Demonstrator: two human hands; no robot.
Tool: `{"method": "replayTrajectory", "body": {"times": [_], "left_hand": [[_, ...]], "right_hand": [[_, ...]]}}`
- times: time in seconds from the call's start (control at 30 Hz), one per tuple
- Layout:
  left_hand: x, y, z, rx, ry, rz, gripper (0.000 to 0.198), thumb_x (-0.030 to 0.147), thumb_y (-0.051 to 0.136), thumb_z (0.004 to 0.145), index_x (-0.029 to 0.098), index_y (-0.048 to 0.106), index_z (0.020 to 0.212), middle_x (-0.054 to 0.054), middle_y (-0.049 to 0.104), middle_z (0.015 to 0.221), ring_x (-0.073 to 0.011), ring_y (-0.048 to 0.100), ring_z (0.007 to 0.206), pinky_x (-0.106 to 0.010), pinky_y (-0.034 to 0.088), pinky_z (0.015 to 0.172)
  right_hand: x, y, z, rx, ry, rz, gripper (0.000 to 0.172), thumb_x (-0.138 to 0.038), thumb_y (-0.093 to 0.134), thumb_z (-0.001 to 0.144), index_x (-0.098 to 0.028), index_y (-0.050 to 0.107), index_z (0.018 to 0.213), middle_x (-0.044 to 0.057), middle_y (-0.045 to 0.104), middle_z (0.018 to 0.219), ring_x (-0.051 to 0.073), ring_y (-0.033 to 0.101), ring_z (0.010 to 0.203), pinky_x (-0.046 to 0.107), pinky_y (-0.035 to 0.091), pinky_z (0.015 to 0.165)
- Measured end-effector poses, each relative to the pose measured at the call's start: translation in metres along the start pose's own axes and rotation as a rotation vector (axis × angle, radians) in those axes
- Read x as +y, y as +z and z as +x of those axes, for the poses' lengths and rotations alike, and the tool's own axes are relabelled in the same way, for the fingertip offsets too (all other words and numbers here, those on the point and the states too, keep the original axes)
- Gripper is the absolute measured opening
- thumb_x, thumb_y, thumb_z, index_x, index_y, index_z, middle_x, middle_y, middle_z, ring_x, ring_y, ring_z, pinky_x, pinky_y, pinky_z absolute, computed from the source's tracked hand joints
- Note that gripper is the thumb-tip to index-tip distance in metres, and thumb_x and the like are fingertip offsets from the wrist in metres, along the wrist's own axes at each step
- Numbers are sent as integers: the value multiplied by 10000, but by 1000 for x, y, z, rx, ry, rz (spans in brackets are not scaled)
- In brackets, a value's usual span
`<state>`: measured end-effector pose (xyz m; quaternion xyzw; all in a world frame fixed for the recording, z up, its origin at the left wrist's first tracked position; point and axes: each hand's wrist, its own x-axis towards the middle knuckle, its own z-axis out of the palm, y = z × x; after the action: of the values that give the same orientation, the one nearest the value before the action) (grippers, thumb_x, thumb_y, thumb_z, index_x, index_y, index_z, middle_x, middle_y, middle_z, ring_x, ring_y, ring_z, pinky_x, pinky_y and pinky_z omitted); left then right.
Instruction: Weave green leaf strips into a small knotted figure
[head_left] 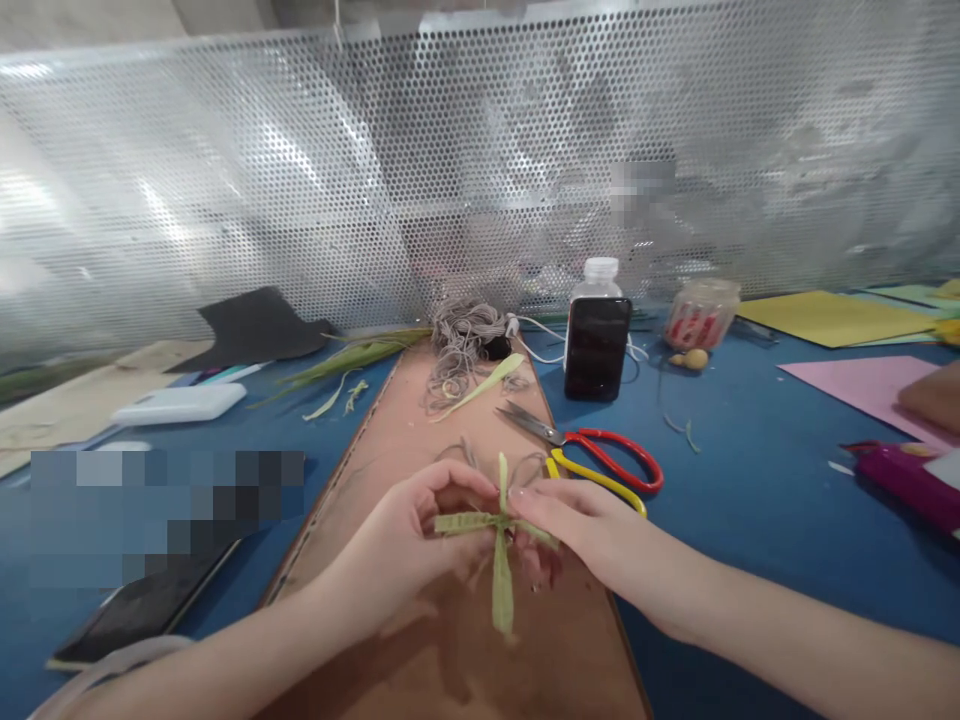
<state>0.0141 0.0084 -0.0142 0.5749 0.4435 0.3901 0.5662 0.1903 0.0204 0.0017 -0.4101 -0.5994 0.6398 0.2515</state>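
Note:
Both hands meet over a brown board [465,650] and hold a cross of pale green leaf strips [500,560]. My left hand [409,545] pinches the left end of the horizontal strip, thumb and fingers curled round it. My right hand [581,530] grips the crossing point and the right end, fingers closed. One strip hangs down toward me, and a short end sticks up. A thin twine seems to wrap the crossing.
Red-handled scissors [600,452] and yellow-handled ones [592,478] lie just behind my right hand. A tangle of grey twine [461,345], loose leaf strips [360,362], a phone leaning on a bottle [597,345], a jar [703,312], coloured paper sheets [832,318] and a perforated metal screen [480,160] are beyond.

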Motion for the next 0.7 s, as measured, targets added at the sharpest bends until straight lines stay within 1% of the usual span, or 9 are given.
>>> {"method": "replayTrajectory", "body": {"times": [0.1,0.17,0.27,0.37,0.43,0.5,0.57,0.63,0.7], "left_hand": [[2,0,0,-10,-4,34,183,186,646,706,187,546,859,-7,665,838,-154,630,794,-259,473,706],[4,0,-2,-8,6,55,185,193,649,700,190,545,852,-3,653,832,-154,620,793,-252,466,693],[6,0,-3,-24,8,45,170,210,648,707,182,543,838,-3,636,825,-149,598,795,-247,445,704],[7,-3,0,-61,-17,-1,159,231,640,718,173,540,827,2,615,808,-132,579,758,-234,424,688],[7,-4,1,-95,-26,23,139,224,621,729,169,542,829,7,601,792,-122,565,724,-223,416,660],[6,-5,2,-120,-10,124,102,186,574,746,168,546,843,7,594,782,-123,559,715,-222,413,646],[3,-5,1,-124,44,278,119,137,520,747,173,554,855,7,595,765,-132,556,709,-225,413,634],[0,-6,1,-124,110,422,151,114,484,737,177,566,848,4,600,747,-138,554,702,-225,415,623],[-4,-7,2,-124,152,536,149,116,472,728,177,576,817,0,604,727,-141,551,684,-224,415,607]], "right_hand": [[3,0,0,-30,36,54,287,-370,500,811,-156,463,624,-55,446,500,58,410,438,189,319,465],[4,-1,-1,-15,24,87,213,-306,539,783,-154,462,655,-66,432,509,48,399,430,182,313,455],[4,-2,-1,-13,-17,113,189,-283,541,779,-153,454,673,-66,447,515,41,409,429,175,309,445],[4,-3,1,12,-31,61,185,-271,531,784,-154,445,670,-74,444,477,33,417,412,158,323,434],[4,-4,1,33,0,5,140,-250,511,788,-158,453,700,-81,441,470,26,412,382,137,324,394],[4,-5,1,8,54,-44,77,-235,482,792,-169,463,756,-84,448,484,23,399,337,117,293,318],[4,-6,1,-52,105,-85,54,-232,453,797,-180,460,809,-84,460,506,19,363,284,107,237,241],[4,-8,0,-98,125,-106,57,-222,422,805,-186,449,840,-80,483,537,10,334,250,99,207,201],[5,-9,0,-121,124,-98,71,-208,392,814,-190,434,868,-75,499,564,4,334,239,90,213,189]]}}
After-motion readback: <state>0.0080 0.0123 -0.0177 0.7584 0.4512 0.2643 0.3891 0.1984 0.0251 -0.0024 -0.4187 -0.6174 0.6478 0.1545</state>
